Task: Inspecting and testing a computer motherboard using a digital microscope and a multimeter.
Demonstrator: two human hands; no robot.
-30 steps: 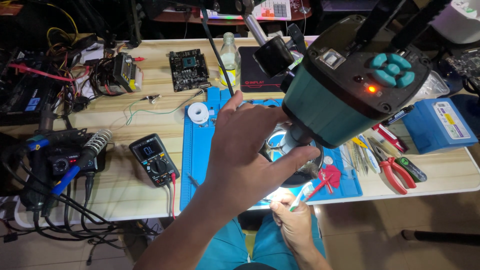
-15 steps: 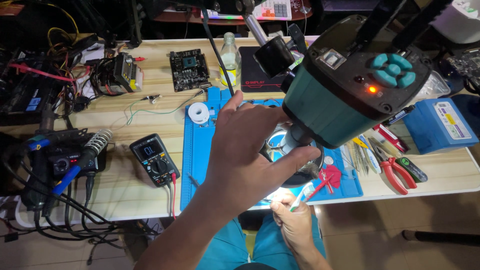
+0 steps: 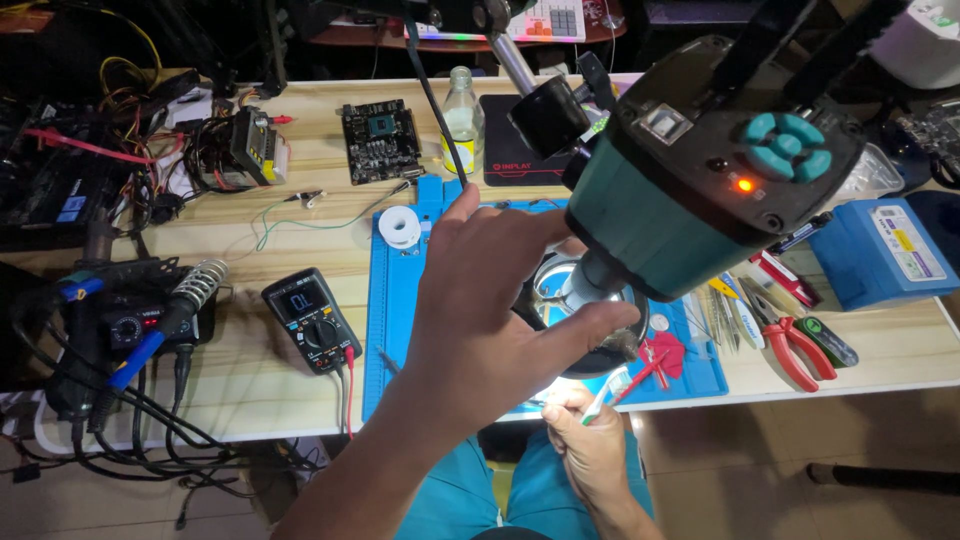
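Gripping microscope's lens ring [image 3: 590,300] at frame centre with my left hand [image 3: 490,320], right hand [image 3: 590,450] clenched on white brush [image 3: 605,397] at tabletop [image 3: 240,390] edge, nothing moved since earlier frames, so focusing continues.

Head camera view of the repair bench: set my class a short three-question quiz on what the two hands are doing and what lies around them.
1. True or false: the left hand grips the dark lens ring under the green microscope head.
2. What does the right hand hold?
A. red pliers
B. a white and green toothbrush
C. a glass bottle
3. Fill in: the multimeter lies to the ____ of the blue work mat in the picture.

Key
1. True
2. B: the toothbrush is in that hand at the table edge; the red pliers lie on the table and the glass bottle stands at the back.
3. left
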